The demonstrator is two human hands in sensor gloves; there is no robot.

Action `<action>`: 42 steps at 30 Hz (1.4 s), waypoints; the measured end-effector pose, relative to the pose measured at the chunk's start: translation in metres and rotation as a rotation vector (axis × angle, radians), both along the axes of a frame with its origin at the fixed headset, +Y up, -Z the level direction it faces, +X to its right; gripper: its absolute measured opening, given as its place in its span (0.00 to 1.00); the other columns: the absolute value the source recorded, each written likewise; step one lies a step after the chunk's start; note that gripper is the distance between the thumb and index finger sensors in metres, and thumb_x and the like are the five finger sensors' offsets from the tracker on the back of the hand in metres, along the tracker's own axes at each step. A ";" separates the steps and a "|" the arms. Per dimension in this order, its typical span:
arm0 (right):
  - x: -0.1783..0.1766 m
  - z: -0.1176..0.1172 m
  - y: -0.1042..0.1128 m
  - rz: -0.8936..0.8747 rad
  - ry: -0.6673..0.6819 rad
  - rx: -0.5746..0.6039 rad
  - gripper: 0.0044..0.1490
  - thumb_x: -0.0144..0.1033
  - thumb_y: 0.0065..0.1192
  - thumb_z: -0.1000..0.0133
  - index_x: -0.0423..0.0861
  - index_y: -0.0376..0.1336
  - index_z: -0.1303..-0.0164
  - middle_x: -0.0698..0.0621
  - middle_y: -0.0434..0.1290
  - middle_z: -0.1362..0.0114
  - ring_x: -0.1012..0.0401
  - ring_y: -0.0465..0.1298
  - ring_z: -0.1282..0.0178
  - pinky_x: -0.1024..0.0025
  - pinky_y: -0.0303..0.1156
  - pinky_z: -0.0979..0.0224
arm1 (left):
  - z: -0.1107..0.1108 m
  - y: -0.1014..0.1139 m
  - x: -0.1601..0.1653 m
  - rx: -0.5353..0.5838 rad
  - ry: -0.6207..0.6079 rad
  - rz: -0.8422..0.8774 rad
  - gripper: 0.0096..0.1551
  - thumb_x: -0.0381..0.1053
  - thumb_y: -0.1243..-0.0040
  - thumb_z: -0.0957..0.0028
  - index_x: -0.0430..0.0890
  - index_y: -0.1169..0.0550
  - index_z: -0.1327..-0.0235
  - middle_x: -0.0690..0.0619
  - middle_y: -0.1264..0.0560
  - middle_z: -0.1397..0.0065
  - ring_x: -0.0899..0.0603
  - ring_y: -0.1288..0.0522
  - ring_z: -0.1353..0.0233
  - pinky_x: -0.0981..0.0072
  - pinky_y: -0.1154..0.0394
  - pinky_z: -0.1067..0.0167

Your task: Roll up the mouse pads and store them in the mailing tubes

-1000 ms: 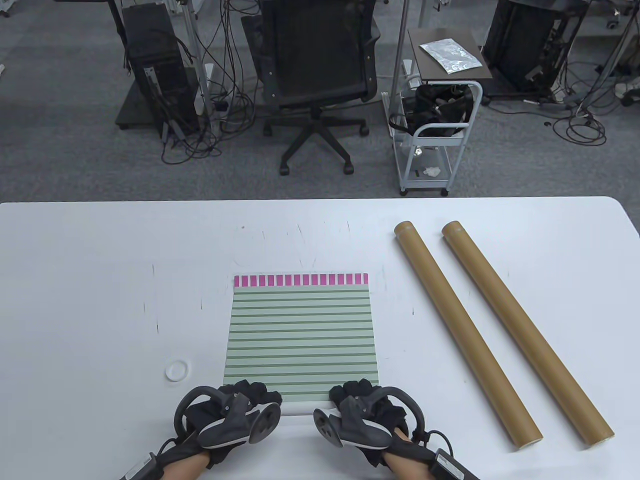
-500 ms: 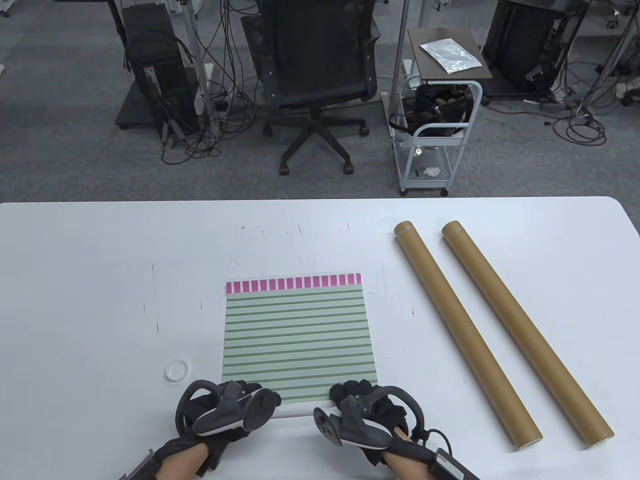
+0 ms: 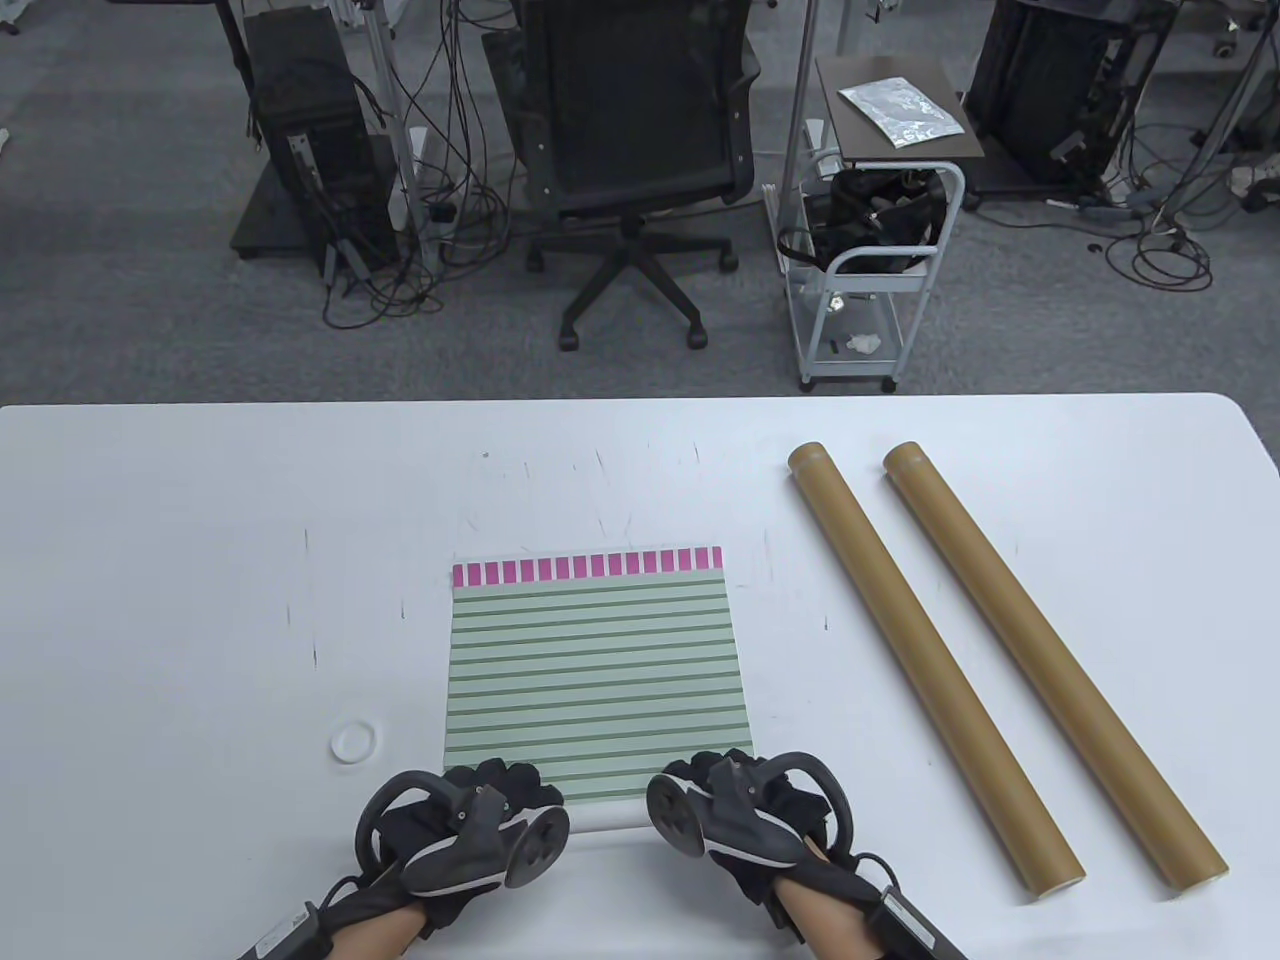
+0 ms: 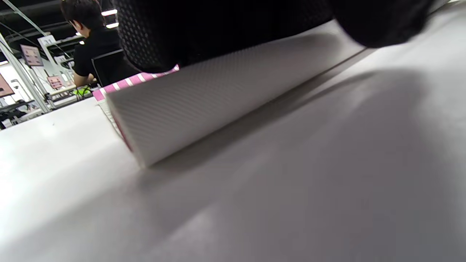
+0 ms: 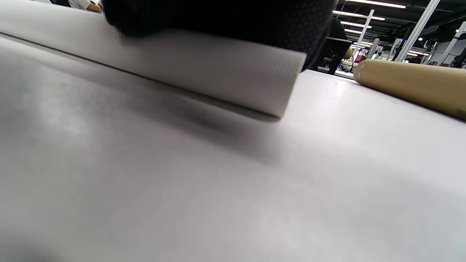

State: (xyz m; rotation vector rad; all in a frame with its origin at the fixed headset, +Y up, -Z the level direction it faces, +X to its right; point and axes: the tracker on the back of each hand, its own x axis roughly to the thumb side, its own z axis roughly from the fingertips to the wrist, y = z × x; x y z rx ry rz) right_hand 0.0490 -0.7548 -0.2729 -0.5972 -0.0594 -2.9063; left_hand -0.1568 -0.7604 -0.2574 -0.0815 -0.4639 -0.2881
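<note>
Your left hand (image 3: 470, 830) and right hand (image 3: 735, 815) both curl over the mouse pad's (image 3: 595, 680) rolled near edge, gripping it on the desk (image 3: 180, 600). Two mailing tubes (image 3: 930, 660) lie to its right.

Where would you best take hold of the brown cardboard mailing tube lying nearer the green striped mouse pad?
Probably around the middle of the nearer brown cardboard mailing tube, coming from above with the right hand. It lies flat and slanted on the white table, apart from the second tube, so fingers can wrap its round body from both sides. A mid-length grip should keep the long tube balanced.
</note>
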 end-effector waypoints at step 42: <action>-0.010 0.013 0.009 0.096 0.042 0.091 0.35 0.45 0.65 0.56 0.53 0.65 0.36 0.53 0.75 0.35 0.56 0.78 0.41 0.63 0.76 0.38 | -0.020 -0.002 -0.009 0.026 0.075 -0.024 0.24 0.56 0.49 0.57 0.70 0.24 0.46 0.68 0.20 0.39 0.56 0.19 0.37 0.69 0.21 0.35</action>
